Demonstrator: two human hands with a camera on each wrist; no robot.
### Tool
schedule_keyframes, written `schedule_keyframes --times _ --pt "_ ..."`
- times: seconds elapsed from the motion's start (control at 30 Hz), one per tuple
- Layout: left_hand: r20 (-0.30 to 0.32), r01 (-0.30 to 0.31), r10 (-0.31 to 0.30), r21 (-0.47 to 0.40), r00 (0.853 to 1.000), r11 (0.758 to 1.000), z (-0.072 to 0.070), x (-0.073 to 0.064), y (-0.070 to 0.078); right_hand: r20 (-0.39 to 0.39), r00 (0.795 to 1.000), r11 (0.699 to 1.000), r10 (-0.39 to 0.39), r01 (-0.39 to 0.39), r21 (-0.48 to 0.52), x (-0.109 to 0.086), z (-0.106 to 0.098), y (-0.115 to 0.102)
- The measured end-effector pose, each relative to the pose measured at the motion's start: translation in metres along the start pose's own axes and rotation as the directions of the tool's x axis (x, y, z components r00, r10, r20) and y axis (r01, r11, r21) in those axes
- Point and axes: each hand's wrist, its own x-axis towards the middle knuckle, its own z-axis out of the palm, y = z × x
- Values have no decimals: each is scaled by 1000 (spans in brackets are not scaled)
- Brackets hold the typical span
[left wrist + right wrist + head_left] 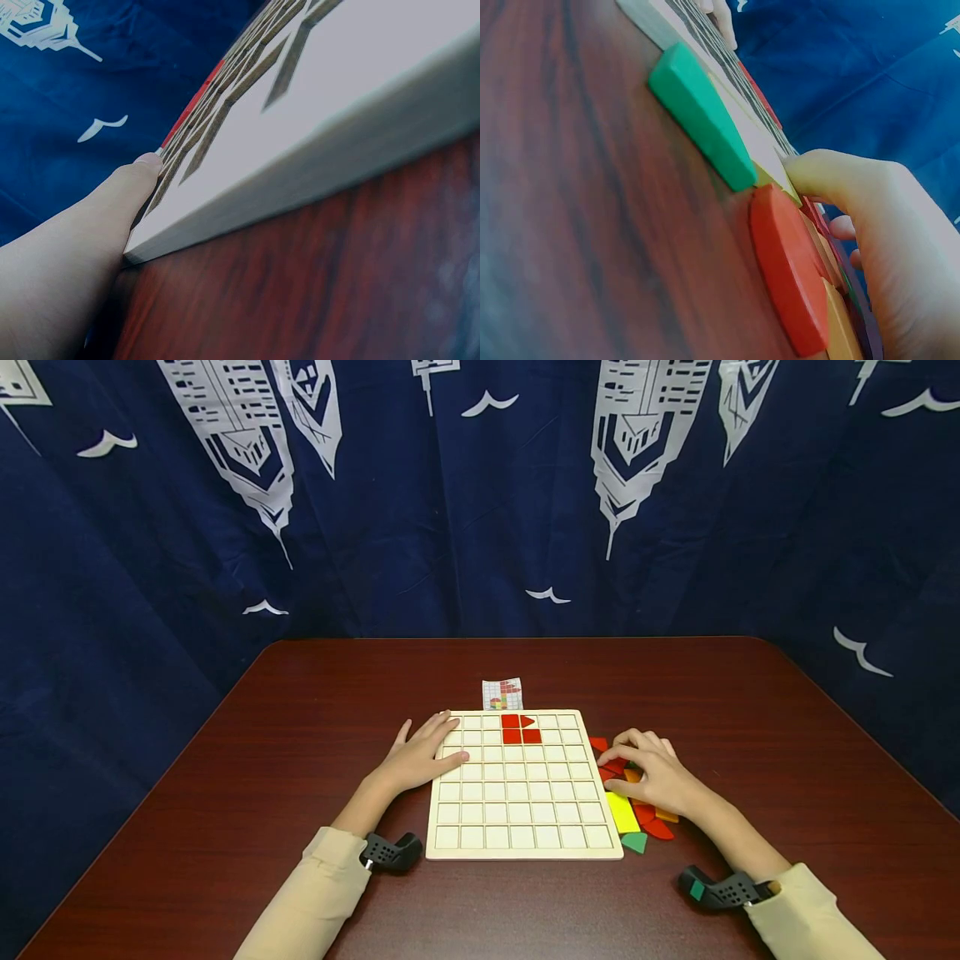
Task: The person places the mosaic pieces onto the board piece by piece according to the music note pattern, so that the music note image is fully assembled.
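Observation:
A pale gridded board (pixel 514 783) lies on the table, with red square tiles (pixel 512 737) and a red triangle tile (pixel 527 722) in its far rows. My left hand (pixel 420 760) rests on the board's left edge, fingers extended to the far corner and thumb on the grid; the left wrist view shows the thumb (pixel 139 176) against the board. At the right edge, my right hand (pixel 652 772) reaches over a heap of loose tiles, thumb and forefinger bent and apart with red tiles (pixel 613 767) between them. Its other fingertips are partly hidden in the right wrist view.
Beside the board's right edge lie a yellow tile (pixel 621 812), a green tile (pixel 703 116), a rounded red tile (pixel 786 270) and orange tiles (pixel 841 319). A small printed pattern card (pixel 502 693) sits just beyond the board's far edge. A dark blue curtain (pixel 450 527) hangs behind the table.

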Motion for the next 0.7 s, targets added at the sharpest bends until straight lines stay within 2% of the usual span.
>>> schedule_keyframes --times 0.57,0.7 --pt "2 2 -2 6 1000 1000 0 -1 0 4 999 997 42 -43 67 1 2 -5" --pt "1 1 -1 8 1000 1000 0 -1 0 -10 999 998 33 -32 61 1 3 -5"
